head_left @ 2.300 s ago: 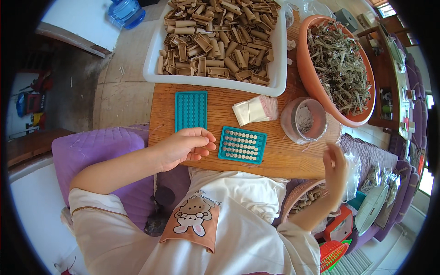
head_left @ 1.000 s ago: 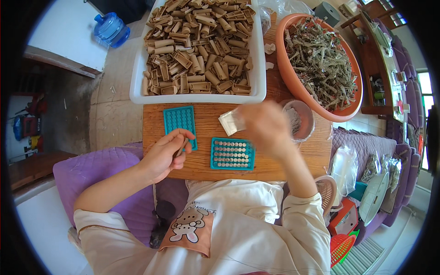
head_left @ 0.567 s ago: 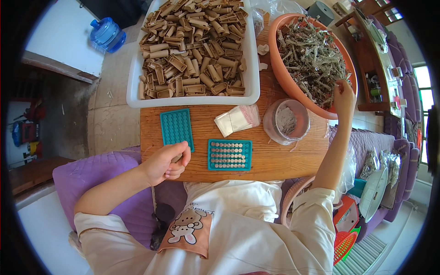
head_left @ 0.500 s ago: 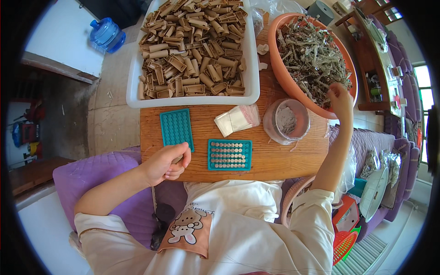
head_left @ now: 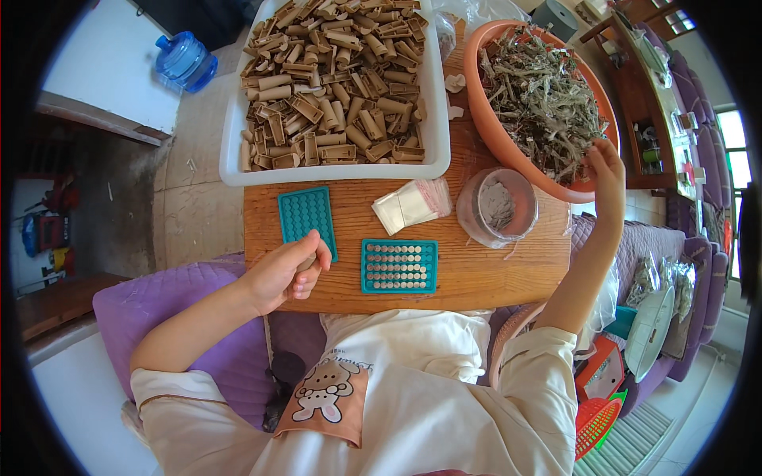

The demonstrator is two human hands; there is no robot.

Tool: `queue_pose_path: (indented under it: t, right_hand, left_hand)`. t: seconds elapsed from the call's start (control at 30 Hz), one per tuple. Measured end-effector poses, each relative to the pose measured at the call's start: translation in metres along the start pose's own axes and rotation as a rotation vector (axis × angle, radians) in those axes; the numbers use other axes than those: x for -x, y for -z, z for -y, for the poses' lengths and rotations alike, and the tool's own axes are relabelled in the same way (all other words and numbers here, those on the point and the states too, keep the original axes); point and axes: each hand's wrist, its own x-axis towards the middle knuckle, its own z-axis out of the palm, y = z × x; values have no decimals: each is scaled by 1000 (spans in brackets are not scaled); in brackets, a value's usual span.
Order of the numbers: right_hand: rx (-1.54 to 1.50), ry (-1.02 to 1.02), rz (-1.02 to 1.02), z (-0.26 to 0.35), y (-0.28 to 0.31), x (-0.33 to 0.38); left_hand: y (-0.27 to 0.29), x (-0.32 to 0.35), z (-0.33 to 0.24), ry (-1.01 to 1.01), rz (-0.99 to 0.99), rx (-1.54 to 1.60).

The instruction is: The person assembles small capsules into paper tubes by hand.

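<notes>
Over the near left of the wooden table, my left hand (head_left: 290, 271) is curled closed with its thumb on top. What it holds, if anything, is hidden by the fingers. My right hand (head_left: 605, 168) is at the right rim of an orange basin (head_left: 475, 87), fingertips pinched by the heap of crumpled clear-and-grey plastic scraps (head_left: 540, 103); I cannot make out what is between them. A teal tray (head_left: 308, 214) with rows of hollows lies just beyond my left hand. A second teal tray (head_left: 432, 266), nearer the middle, carries rows of small silvery discs.
A large white bin (head_left: 230, 159) full of brown half-tube pieces (head_left: 333, 87) stands at the back. Small clear bags (head_left: 405, 208) lie between it and the trays. Left of the basin is a round clear tub (head_left: 496, 208) with grey scraps. A blue water jug (head_left: 185, 62) stands on the floor.
My right hand has shifted a little right along the basin's rim. My left thumb has straightened upward, and the fingers stay curled. The trays and containers stay where they were.
</notes>
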Motion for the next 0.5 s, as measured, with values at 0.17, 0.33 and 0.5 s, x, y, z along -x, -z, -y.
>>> queue_pose_path:
  t: [0.17,0.33,0.5]
  right_hand:
    - [-605,20,-63,15,15,3]
    - [-774,19,102,5,21,2]
    - [-606,28,-63,28,-6,13]
  left_hand:
    - [0,-2,-2,35,7,3]
    - [1,-2,-1,68,-15,34]
    - [4,-3,1,63,-10,64]
